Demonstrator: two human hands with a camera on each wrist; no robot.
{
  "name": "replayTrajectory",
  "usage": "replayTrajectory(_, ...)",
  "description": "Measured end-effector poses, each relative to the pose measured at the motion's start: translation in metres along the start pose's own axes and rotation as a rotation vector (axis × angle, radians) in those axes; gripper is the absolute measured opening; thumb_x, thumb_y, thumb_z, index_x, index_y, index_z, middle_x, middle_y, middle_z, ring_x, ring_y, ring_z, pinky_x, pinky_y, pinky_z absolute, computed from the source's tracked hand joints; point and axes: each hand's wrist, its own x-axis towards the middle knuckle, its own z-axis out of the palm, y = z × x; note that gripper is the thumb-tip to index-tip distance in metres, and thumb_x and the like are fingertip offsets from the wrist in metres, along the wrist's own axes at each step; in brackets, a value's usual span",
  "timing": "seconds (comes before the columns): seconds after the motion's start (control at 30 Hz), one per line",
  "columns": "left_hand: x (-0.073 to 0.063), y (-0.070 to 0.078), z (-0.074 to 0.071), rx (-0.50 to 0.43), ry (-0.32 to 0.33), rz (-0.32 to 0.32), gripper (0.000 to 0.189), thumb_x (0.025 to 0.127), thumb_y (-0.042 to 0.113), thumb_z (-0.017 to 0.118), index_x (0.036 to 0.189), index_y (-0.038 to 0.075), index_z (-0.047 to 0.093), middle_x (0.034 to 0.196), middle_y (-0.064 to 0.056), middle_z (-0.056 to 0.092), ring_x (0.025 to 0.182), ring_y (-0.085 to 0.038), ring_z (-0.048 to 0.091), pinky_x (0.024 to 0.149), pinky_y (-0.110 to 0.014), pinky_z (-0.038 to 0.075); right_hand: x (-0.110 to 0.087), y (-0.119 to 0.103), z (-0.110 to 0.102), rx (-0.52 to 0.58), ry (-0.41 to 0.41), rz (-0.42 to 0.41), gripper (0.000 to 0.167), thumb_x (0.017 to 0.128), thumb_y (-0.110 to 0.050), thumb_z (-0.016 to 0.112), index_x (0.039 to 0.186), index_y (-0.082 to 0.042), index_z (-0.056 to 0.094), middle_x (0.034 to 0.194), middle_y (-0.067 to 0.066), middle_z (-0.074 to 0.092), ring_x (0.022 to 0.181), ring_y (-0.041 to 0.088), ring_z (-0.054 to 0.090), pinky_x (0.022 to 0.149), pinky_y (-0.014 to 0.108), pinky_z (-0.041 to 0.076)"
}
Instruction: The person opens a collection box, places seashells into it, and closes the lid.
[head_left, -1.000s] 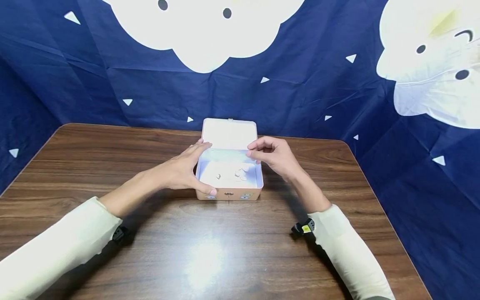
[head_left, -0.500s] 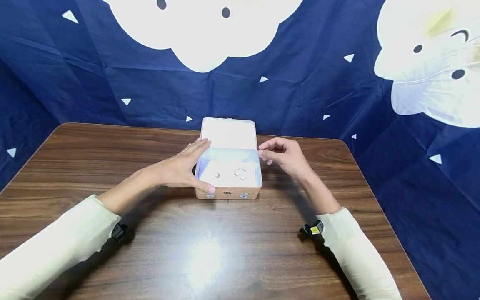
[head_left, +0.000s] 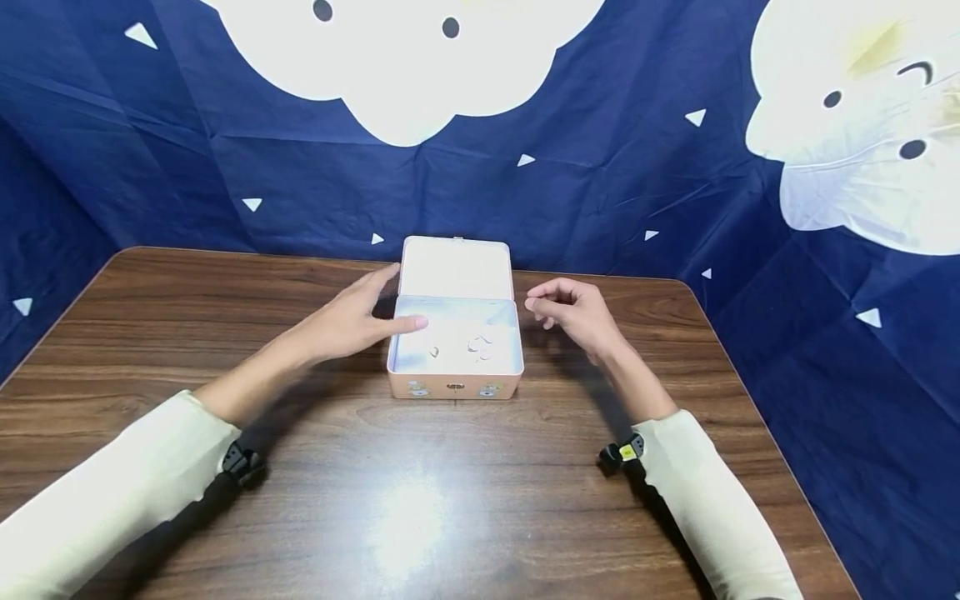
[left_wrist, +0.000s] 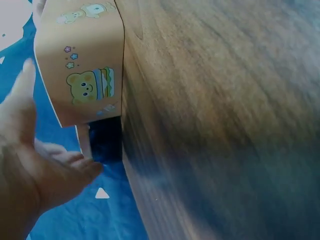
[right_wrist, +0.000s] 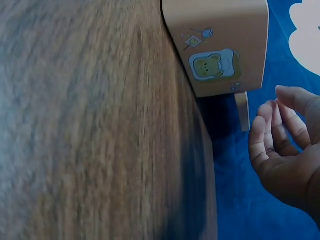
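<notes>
A peach-coloured tin box [head_left: 480,387] with a small front clasp stands on the table with its lid [head_left: 456,267] raised at the back. Cartoon bears decorate its sides, as on the left side wall [left_wrist: 60,95] in the left wrist view. Inside lie several small pale pieces [head_left: 480,348] and a single small piece [head_left: 434,352] left of them. My left hand [head_left: 341,321] is spread at the box's left side, its thumb over the interior in the head view. My right hand [head_left: 583,318], fingers loosely bent and holding nothing, hovers just off the right side.
The brown wooden table [head_left: 480,500] has a glare patch near its front middle. Behind it and at both sides hangs a dark blue cloth [head_left: 300,167] with white cloud faces and triangles. A wrist camera [head_left: 242,462] sits at my left cuff, another [head_left: 618,454] at my right.
My right hand has moved right, away from the box's right back corner. My left thumb has lifted off the front wall and swung back over the left rim. The box stays put.
</notes>
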Motion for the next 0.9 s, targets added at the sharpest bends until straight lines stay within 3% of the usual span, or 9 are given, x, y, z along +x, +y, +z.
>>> replayTrajectory(0.2, 0.009, -0.004, 0.001, -0.207, 0.061, -0.179, 0.098, 0.111, 0.065, 0.061, 0.177, 0.001, 0.029, 0.172, -0.027, 0.052, 0.157, -0.044, 0.055, 0.133, -0.062, 0.045, 0.011, 0.010, 0.003, 0.044, -0.002, 0.098, 0.033, 0.110, -0.014, 0.073, 0.134, 0.007, 0.075, 0.117, 0.014, 0.083, 0.089, 0.010, 0.078, 0.079, 0.022, 0.067)
replayTrajectory(0.37, 0.019, -0.004, 0.006, -0.429, 0.052, -0.227, 0.075, 0.118, 0.045, 0.056, 0.170, -0.008, 0.040, 0.159, -0.029, 0.061, 0.136, -0.038, 0.067, 0.111, -0.039, 0.065, 0.018, 0.013, 0.012, 0.084, -0.021, 0.169, 0.039, 0.113, -0.019, 0.071, 0.142, 0.006, 0.071, 0.121, 0.018, 0.084, 0.091, 0.012, 0.081, 0.080, 0.024, 0.069)
replayTrajectory(0.5, 0.025, -0.002, 0.008, -0.480, 0.037, -0.234, 0.068, 0.120, 0.036, 0.056, 0.166, -0.011, 0.043, 0.151, -0.029, 0.065, 0.129, -0.033, 0.069, 0.098, -0.026, 0.068, 0.023, 0.013, 0.019, 0.094, -0.036, 0.183, 0.039, 0.114, -0.019, 0.069, 0.144, 0.007, 0.070, 0.121, 0.015, 0.083, 0.091, 0.010, 0.081, 0.083, 0.027, 0.070)
replayTrajectory(0.9, 0.027, 0.002, 0.007, -0.542, 0.026, -0.240, 0.067, 0.120, 0.030, 0.056, 0.168, -0.013, 0.036, 0.155, -0.030, 0.061, 0.131, -0.033, 0.068, 0.108, -0.034, 0.066, 0.025, 0.009, 0.026, 0.104, 0.003, 0.155, 0.034, 0.109, -0.007, 0.073, 0.140, 0.009, 0.070, 0.105, 0.005, 0.079, 0.085, 0.011, 0.076, 0.080, 0.025, 0.069)
